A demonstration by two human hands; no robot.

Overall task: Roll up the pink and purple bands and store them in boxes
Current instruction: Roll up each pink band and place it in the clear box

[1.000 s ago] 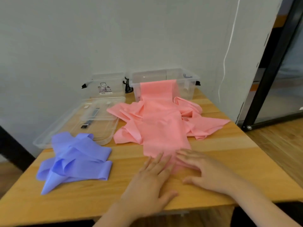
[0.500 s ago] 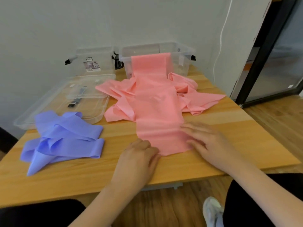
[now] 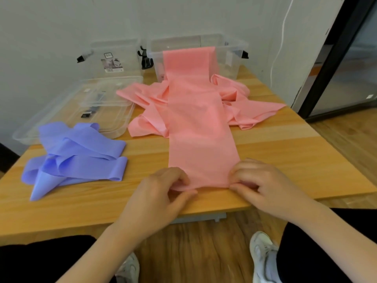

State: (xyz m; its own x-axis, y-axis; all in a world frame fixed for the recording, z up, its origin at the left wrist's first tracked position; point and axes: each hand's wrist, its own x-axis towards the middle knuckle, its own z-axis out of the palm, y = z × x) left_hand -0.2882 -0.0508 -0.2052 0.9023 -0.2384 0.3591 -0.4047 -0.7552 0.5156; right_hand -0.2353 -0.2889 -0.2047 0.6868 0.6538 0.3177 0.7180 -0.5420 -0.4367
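No legible text is found. A printed label (image 3: 111, 65) w/ dark graphics is seen on the front of the left clear box (image 3: 114, 56); lettering too blurred to be read. No nos. or brands are made out elsewhere.

Both forearms reach in from below, bare, angled toward each other. The left hand (image 3: 161, 190) sits knuckles up, fingers curled under, thumb stretched out to the right along the near edge of the pink band (image 3: 200, 139), pinching its left corner. The right hand (image 3: 263, 180) mirrors it on the other corner, fingers bent and bunched, fingertips tucked against the thumb with the band's edge caught between them. Wrists are low, just over the front edge of the surface (image 3: 285, 160). The two hands are apart, level with each other. Below, dark trouser legs and white shoes show on the floor.
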